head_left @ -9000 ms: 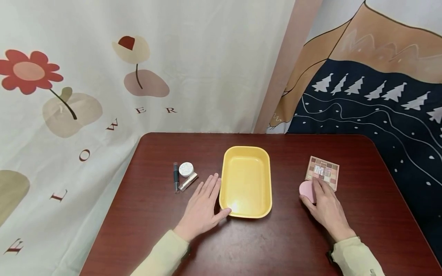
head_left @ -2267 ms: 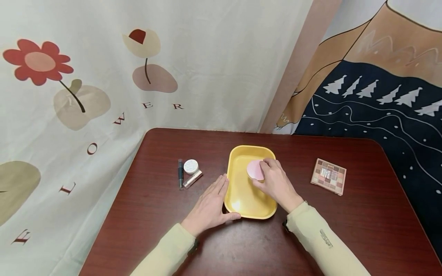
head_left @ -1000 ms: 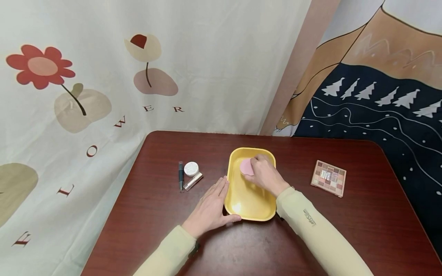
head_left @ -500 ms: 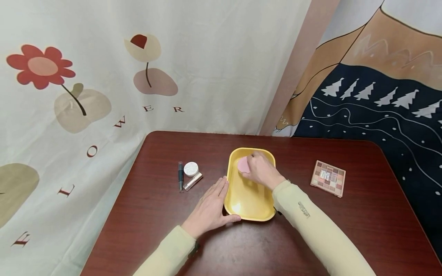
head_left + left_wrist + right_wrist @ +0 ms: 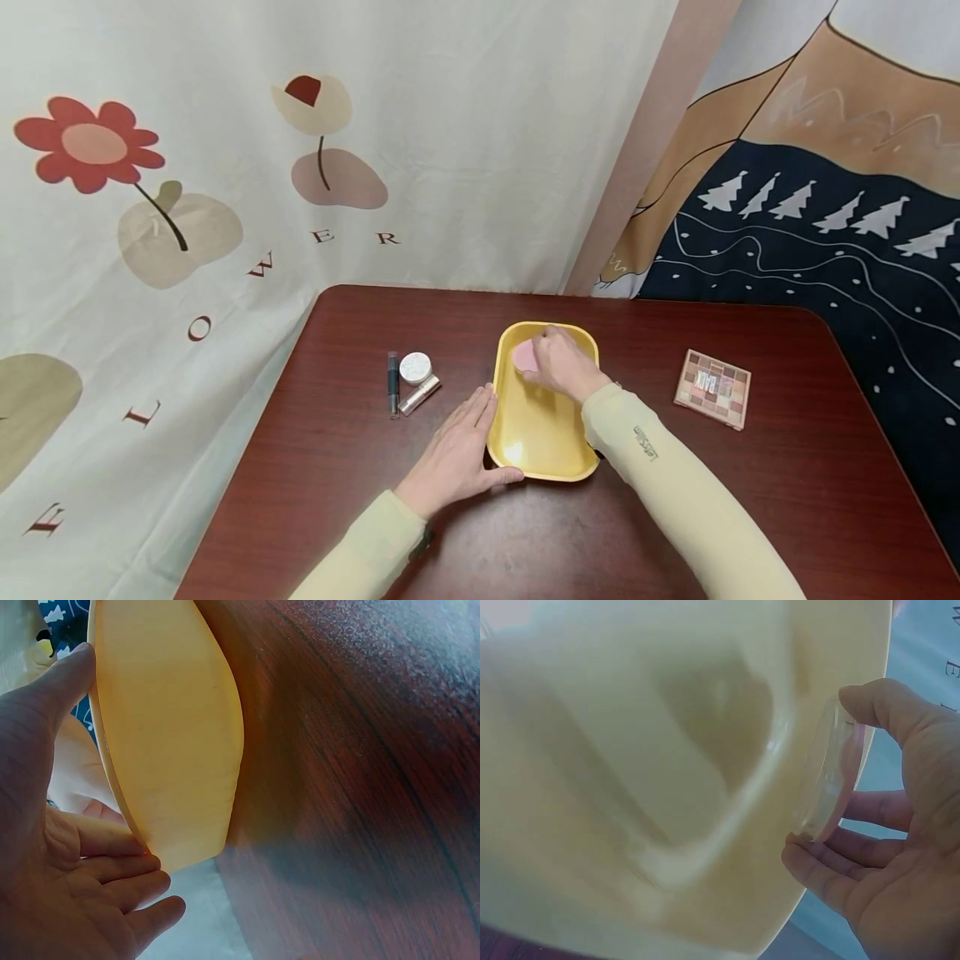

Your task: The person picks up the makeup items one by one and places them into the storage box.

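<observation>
The pink case (image 5: 524, 357) is within the far end of the yellow tray (image 5: 536, 437), held in the right hand (image 5: 558, 365); the step in hand appears to be setting it down there.

Behind everything hangs a pale curtain (image 5: 480, 125), its cloth printed with flowers; below it spreads the reddish-brown table (image 5: 262, 500), which carries the tray.

The left hand (image 5: 453, 458) lies along the tray's left side, fingers mostly straight against the outer wall and thumb at the near corner; it grasps nothing and seems to steady the tray. The right hand grasps the case, thumb and fingertips on opposite edges, spread only as wide as the case itself. The right wrist view shows the case tilted, clear side toward the tray's inside, pink side toward the palm; whether it touches wall or floor, I cannot tell. The next move would seem to call for laying it flat, then loosening the pinch without dragging it.

Well to the right lies a makeup palette (image 5: 713, 388). Left of the tray, close together, are a white jar (image 5: 416, 367), a dark stick (image 5: 393, 384) and a gold tube (image 5: 420, 395).
</observation>
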The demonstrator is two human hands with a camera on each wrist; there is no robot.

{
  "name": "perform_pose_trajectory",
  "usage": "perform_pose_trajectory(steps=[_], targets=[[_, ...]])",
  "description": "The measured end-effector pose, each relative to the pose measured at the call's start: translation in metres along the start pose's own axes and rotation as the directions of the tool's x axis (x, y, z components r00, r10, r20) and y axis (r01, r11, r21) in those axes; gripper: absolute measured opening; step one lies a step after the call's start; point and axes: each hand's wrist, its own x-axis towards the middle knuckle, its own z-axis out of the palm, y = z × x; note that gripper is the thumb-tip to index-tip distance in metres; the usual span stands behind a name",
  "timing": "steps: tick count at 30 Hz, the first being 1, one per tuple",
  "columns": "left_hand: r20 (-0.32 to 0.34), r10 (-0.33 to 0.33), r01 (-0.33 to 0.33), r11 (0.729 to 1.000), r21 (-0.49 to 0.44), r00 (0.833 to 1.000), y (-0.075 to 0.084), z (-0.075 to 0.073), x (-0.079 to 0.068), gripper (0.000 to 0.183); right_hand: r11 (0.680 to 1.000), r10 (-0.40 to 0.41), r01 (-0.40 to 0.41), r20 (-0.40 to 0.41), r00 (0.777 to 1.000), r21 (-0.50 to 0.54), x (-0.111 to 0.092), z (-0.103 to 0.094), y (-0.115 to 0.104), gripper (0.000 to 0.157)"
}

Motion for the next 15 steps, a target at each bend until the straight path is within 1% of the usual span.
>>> perform_pose_trajectory(steps=[11,15], targets=[[-0.012,0.007,-0.007,1.0,0.002,1.0,-0.0001,0.0003,-0.0003,0.118,0.999,0.034,-0.033,0.065,0.997,-0.015,0.0077,0.0038,-0.0038,0.041],[-0.016,0.008,-0.008,1.0,0.003,1.0,0.0002,0.0004,-0.0002,0.118,0.998,0.058,-0.058,0.094,0.994,-0.009,0.0091,0.0056,-0.0046,0.039]])
